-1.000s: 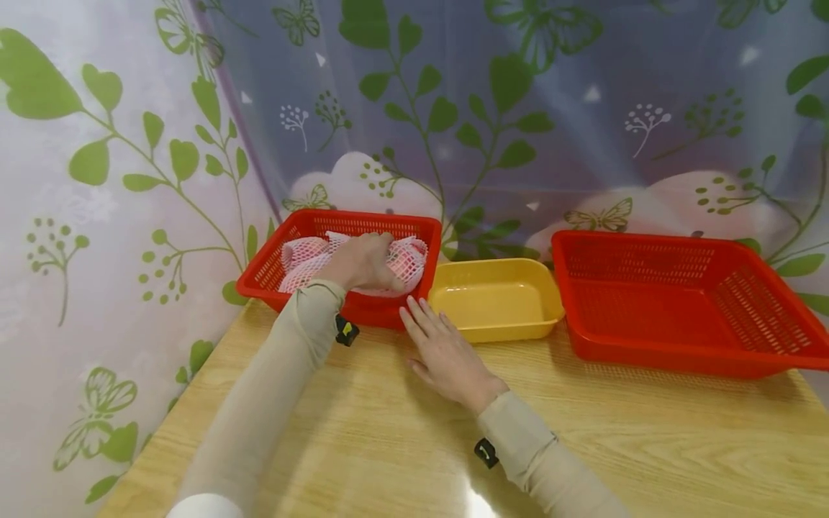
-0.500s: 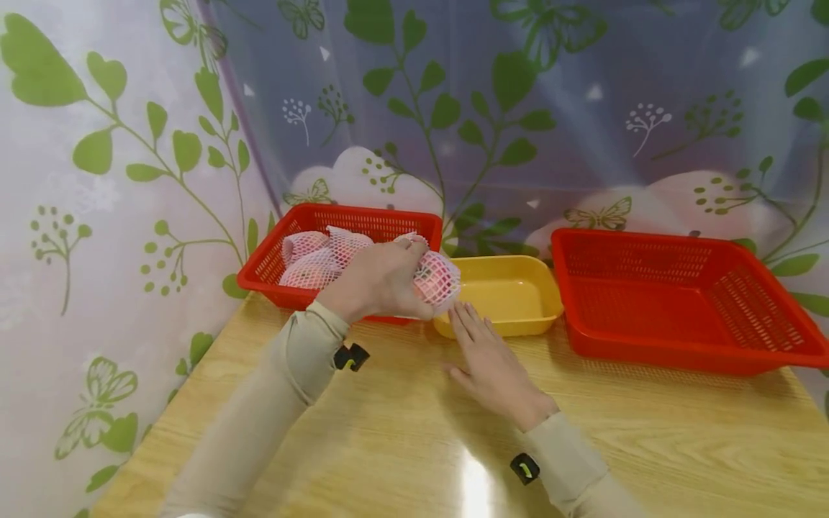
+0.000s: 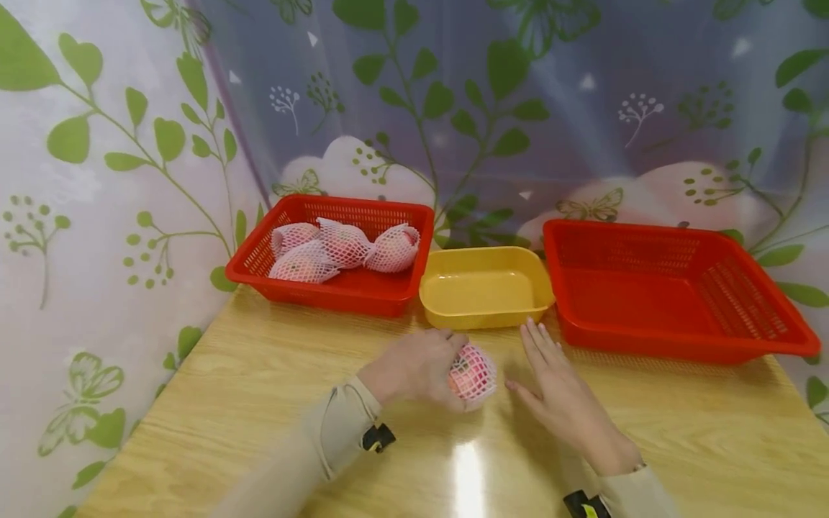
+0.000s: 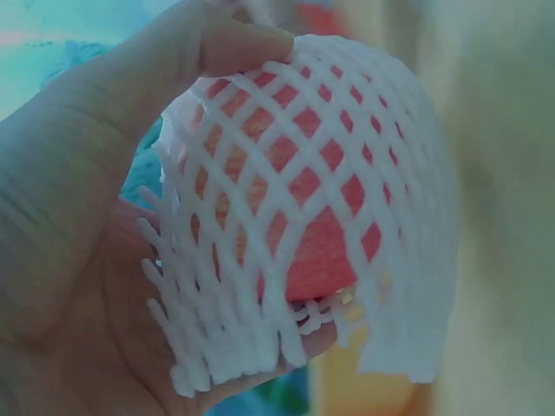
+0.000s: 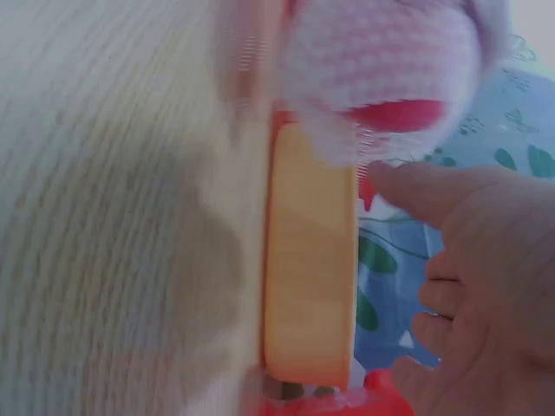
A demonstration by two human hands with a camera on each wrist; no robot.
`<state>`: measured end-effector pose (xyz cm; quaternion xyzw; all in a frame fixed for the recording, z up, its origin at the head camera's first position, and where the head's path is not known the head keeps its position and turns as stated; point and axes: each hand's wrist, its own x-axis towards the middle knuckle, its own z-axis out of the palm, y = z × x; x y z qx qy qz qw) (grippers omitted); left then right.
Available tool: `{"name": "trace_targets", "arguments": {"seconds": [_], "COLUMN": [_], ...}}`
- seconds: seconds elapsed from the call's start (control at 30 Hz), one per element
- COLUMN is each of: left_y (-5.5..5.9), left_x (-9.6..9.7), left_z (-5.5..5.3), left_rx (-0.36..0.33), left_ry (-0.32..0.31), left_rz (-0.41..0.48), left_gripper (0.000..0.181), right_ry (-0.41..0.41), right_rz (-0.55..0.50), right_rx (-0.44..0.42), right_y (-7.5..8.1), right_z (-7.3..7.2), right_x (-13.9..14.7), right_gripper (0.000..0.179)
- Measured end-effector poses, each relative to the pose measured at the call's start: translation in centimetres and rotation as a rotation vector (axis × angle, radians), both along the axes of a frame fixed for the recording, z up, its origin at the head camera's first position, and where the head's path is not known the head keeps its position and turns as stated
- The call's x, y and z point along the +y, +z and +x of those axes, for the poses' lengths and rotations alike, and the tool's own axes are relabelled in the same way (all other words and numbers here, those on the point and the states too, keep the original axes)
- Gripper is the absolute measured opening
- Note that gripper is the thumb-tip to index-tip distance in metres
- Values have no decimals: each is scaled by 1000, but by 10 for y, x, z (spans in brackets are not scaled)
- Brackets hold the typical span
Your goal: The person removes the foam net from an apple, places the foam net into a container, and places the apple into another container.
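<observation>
My left hand [image 3: 421, 368] grips a red apple [image 3: 472, 373] in a white foam net sleeve, above the table in front of the yellow tray [image 3: 486, 320]. Up close in the left wrist view, the apple [image 4: 316, 251] shows red through the mesh, the thumb pressed on the net. To the right, my right hand [image 3: 570, 403] has its fingers straight and holds nothing; its fingertips are near the tray's front right corner. Several net-wrapped fruits [image 3: 345, 244] lie in the left red basket [image 3: 337, 298].
A larger red basket [image 3: 673, 342] stands right of the yellow tray, with nothing seen in it. All three containers stand in a row on the wooden table [image 3: 259, 374], in front of a leaf-patterned backdrop [image 3: 479, 129].
My left hand has lifted the net-wrapped apple out of the left basket and brought it right and nearer over the table. The right hand has shifted right and nearer, fingers still straight.
</observation>
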<state>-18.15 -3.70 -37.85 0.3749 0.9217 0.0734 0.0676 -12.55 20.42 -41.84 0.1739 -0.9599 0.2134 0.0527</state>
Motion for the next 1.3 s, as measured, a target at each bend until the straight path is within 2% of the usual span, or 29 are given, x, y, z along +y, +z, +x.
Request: {"name": "trace_targets", "arguments": {"seconds": [0.17, 0.3, 0.4, 0.5, 0.7, 0.83, 1.0, 1.07, 1.13, 1.3], "left_y": [-27, -37, -37, -35, -26, -18, -13, -15, -17, -19], "left_x": [11, 11, 9, 7, -5, -19, -32, -34, -36, -39], "left_z": [12, 17, 18, 20, 20, 17, 14, 15, 15, 16], "left_rx": [-52, -53, -35, -27, -87, -108, -152, -183, -199, -194], "left_ry": [6, 13, 13, 6, 23, 33, 30, 31, 31, 46], "left_rz": [1, 28, 16, 2, -28, -34, -33, -16, -5, 0], "left_gripper": [93, 92, 96, 108, 130, 128, 120, 118, 117, 116], "right_ry": [-6, -5, -2, 8, 29, 50, 78, 71, 58, 77], "right_rz": [-58, -73, -80, -80, -115, -169, -243, -255, -265, -301], "right_rx": [-5, -15, -26, -36, -75, -121, -275, -332, -353, -287], "right_y": [6, 9, 9, 7, -3, -8, -18, -23, -28, -33], "right_z": [10, 16, 18, 20, 22, 16, 2, -1, -2, -3], "right_x": [6, 8, 6, 4, -7, -23, -43, -46, -47, -46], "right_gripper": [81, 79, 80, 81, 80, 101, 131, 133, 130, 116]}}
